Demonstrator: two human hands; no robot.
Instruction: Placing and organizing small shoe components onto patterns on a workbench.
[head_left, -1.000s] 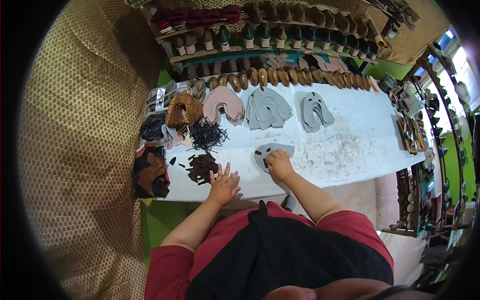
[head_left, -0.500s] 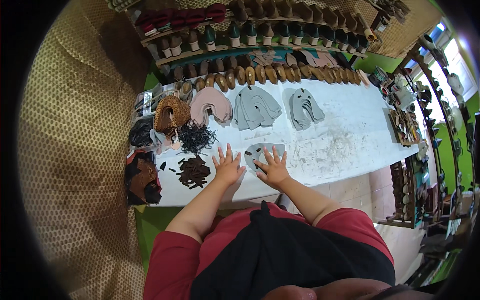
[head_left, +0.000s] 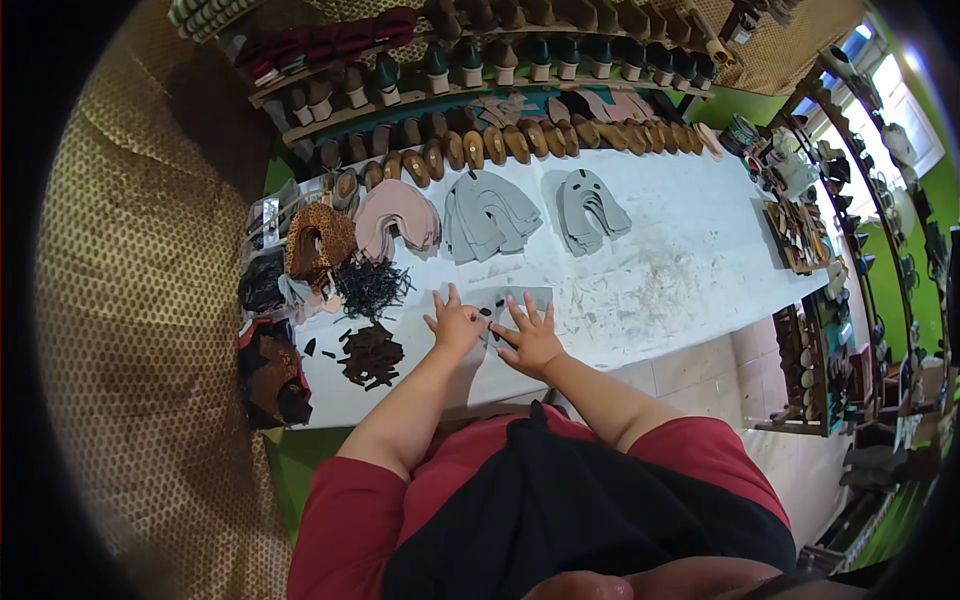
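Observation:
A grey horseshoe-shaped shoe-upper piece (head_left: pixel 540 296) lies on the white-covered table in front of me, partly hidden under my hands. Small dark strips (head_left: pixel 499 303) sit on it. With thumb and forefinger brought together, my left hand (head_left: pixel 457 330) pinches a small dark strip (head_left: pixel 485 311) at the piece's left side; its other fingers are spread. Palm down, my right hand (head_left: pixel 535 337) rests on the grey piece, fingers apart, its thumb reaching toward the left hand. Left of my hands are a heap of brown strips (head_left: pixel 371 356) and a tangle of black strips (head_left: pixel 370 287).
Beyond my hands lie two grey stacks of upper pieces (head_left: pixel 490 222) (head_left: pixel 590 215), a pink stack (head_left: pixel 398 217) and a leopard-print stack (head_left: pixel 320 242). Shoe lasts (head_left: pixel 495 145) line the table's back edge below shelves of shoes. A tool tray (head_left: pixel 797 238) sits far right.
My left thumb and forefinger have closed together at a dark strip. The right hand has shifted slightly, still spread over the grey piece. The view has moved a little.

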